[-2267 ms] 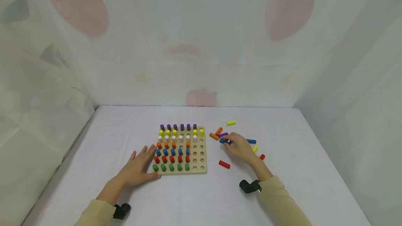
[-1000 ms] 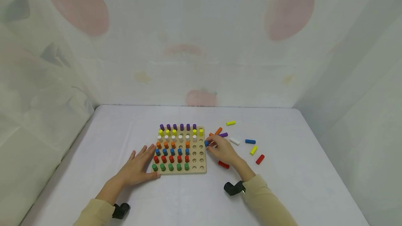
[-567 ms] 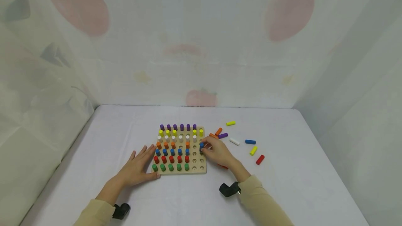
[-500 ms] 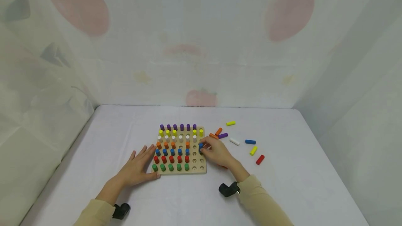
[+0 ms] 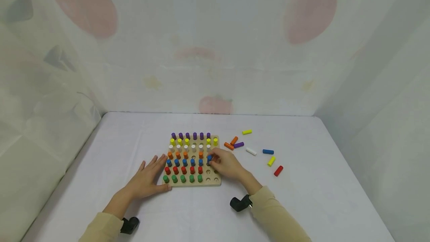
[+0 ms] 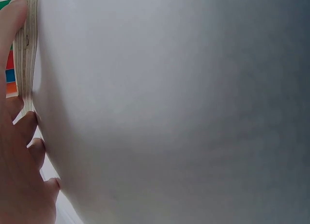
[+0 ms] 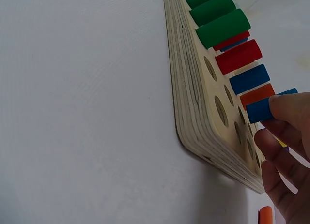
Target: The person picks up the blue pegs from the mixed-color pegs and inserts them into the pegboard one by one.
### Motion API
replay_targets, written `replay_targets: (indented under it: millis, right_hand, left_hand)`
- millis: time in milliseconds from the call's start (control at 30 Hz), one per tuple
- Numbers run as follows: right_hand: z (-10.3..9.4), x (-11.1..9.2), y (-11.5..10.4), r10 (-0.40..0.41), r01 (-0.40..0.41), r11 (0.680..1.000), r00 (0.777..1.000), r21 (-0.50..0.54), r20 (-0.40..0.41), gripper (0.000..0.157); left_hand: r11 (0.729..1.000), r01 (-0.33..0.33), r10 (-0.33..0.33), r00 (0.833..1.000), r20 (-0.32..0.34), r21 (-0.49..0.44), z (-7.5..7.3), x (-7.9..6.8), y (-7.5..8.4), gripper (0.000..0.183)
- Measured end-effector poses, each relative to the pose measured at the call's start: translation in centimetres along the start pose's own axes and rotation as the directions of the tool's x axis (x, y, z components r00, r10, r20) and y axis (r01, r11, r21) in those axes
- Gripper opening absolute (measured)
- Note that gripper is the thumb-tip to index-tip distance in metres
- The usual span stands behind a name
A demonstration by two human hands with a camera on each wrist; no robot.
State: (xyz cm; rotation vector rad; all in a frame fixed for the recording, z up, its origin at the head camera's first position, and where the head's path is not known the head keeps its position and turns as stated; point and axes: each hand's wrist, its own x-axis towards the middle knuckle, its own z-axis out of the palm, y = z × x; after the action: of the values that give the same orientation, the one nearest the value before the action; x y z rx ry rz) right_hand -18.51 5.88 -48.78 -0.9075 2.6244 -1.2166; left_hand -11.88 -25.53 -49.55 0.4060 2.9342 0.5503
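A wooden pegboard lies on the table with rows of purple, yellow, white, orange, blue, red and green pegs standing in it. My right hand pinches a blue peg between thumb and fingers. In the head view this peg is upright over the sixth hole of the blue row, beside the blue pegs standing there; in the right wrist view it shows close over the board's face. My left hand rests at the board's left edge, fingers spread and thumb at the front corner.
Loose pegs lie right of the board: orange, purple, white, blue, red and two yellow, one at the back. Open holes run along the board's right side.
My right hand took the blue peg from the loose pegs, carried it left and turned it upright over the board. It now covers a loose red peg. The left hand stayed put.
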Motion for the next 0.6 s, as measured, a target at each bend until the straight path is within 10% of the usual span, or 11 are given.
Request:
replay_targets:
  millis: [600]
  right_hand:
    - [0.29, 0.08, -0.18, 0.011, -0.01, 0.998, 1.0, -0.068, 0.02, 0.017]
  left_hand:
    - [1.0, 0.0, 0.0, 1.0, 0.0, 0.005, 0.08, 0.02, -0.04, 0.106]
